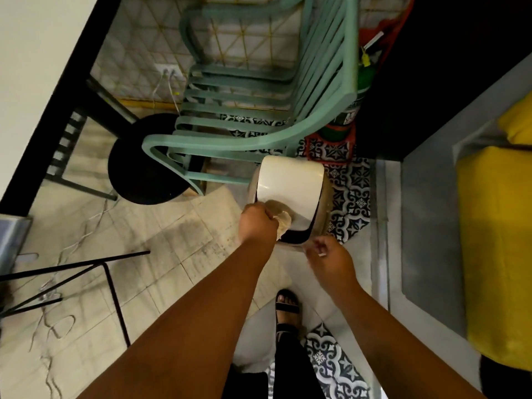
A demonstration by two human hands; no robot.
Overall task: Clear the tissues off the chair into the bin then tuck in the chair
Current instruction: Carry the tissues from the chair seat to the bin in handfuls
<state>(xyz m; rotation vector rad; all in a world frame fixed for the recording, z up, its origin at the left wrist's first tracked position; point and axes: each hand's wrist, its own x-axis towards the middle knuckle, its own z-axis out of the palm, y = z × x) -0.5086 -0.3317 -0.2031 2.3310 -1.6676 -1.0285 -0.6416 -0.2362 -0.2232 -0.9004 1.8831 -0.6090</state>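
A mint-green slatted chair (253,90) stands ahead, its seat bare of tissues as far as I can see. Just in front of it sits a cream bin (288,194) with a swing lid tilted inward, showing a dark opening at its near side. My left hand (257,223) grips a crumpled tissue (283,221) right at that opening, knuckles against the lid. My right hand (331,259) hovers at the bin's near right rim with fingers loosely curled, and a small white scrap shows at its fingertips.
A black round stool (138,171) stands left of the chair under a dark-edged table (43,82). Black metal legs (86,272) cross the floor at left, with loose cables. A green cylinder (349,110) sits right of the chair. Yellow cushions (495,240) lie far right. My sandalled foot (286,305) is below.
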